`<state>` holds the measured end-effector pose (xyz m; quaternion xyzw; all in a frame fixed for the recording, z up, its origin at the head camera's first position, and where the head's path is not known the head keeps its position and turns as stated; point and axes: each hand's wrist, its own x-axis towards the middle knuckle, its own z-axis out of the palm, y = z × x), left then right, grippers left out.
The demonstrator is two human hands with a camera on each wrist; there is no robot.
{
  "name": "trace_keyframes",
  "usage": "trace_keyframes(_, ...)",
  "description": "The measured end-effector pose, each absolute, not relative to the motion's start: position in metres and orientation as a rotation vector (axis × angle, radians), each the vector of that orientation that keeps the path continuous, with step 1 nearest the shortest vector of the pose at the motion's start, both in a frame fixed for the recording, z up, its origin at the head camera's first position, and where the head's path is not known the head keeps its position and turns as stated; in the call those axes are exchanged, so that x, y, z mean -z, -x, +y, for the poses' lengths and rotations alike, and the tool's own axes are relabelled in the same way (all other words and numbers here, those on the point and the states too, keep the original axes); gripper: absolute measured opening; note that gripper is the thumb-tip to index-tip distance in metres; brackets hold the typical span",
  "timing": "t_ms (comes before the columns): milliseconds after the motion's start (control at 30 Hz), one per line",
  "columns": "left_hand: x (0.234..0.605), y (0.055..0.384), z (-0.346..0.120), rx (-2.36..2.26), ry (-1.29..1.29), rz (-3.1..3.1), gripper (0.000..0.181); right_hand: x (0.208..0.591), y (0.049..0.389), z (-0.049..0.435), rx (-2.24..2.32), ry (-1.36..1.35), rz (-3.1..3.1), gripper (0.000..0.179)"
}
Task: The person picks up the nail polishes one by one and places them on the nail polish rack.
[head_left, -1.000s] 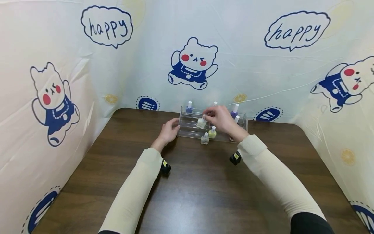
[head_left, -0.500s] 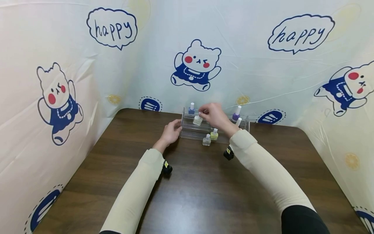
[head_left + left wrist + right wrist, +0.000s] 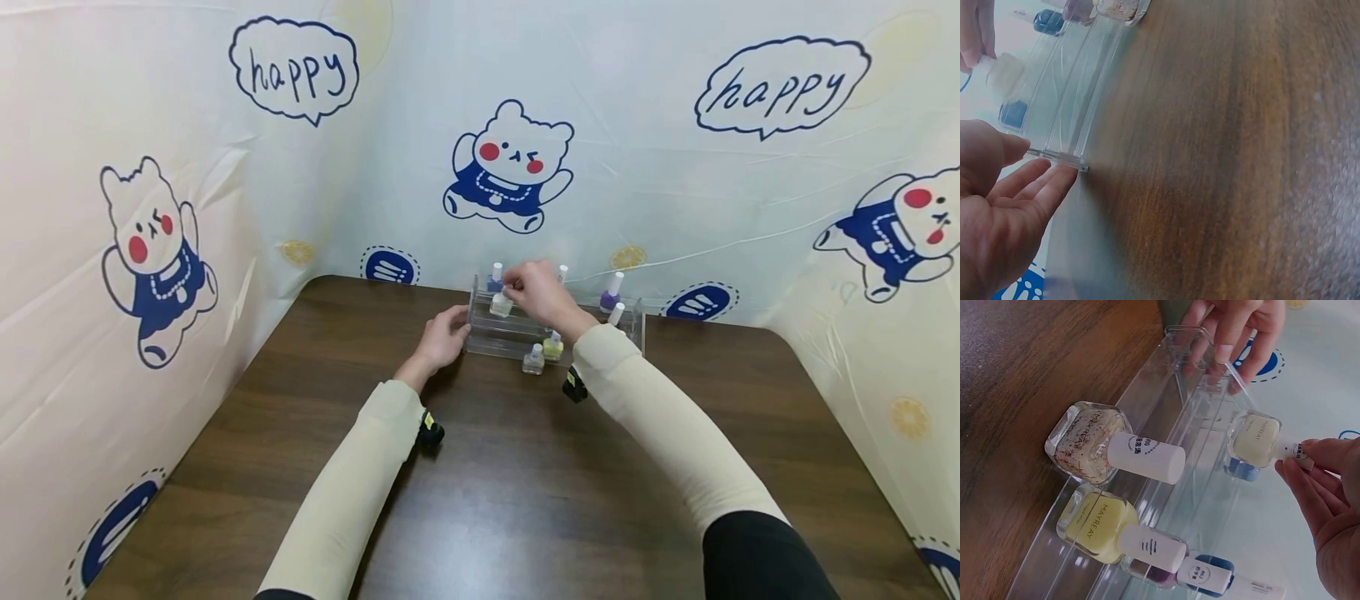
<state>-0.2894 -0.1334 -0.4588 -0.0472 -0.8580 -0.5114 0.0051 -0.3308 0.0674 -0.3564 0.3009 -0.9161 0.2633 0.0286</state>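
My right hand (image 3: 543,293) pinches the white cap of a cream nail polish bottle (image 3: 1255,439) between thumb and fingers. The bottle hangs over the upper left part of a clear stepped rack (image 3: 497,342), overlapping a blue nail polish (image 3: 1242,470) behind it in the right wrist view. At the rack's left end, my left hand (image 3: 1007,209) grips the side panel, thumb on one side and fingers on the other. A yellow nail polish (image 3: 1100,525) sits on the lowest step, near a clear glitter nail polish (image 3: 1088,440) at the rack's front edge.
A purple nail polish (image 3: 610,298) stands on the rack's right side, with several other bottles partly hidden behind my right hand and forearm. The brown wooden table (image 3: 480,483) stretches in front. A printed cloth (image 3: 637,167) hangs right behind the rack.
My right hand has carried the cream nail polish leftward and back, toward the blue bottle. My left hand keeps its grip on the rack's end. The head view has shifted slightly.
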Motion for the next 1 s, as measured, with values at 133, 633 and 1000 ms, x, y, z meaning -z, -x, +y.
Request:
trace_keyframes(133, 0.459, 0.289, -0.134, 1.59, 0.163, -2.691, 0.041, 0.36, 0.333, 0.06, -0.738, -0.924, -2.85, 0.017)
trace_keyframes(633, 0.457, 0.289, -0.134, 1.541, 0.177, -2.698, 0.041, 0.369, 0.34, 0.045, -0.616, -0.974, -2.867, 0.016)
trace_keyframes(1000, 0.456, 0.287, -0.134, 1.543, 0.168, -2.708, 0.042, 0.373, 0.343, 0.04, -0.605, -0.95, -2.898, 0.018)
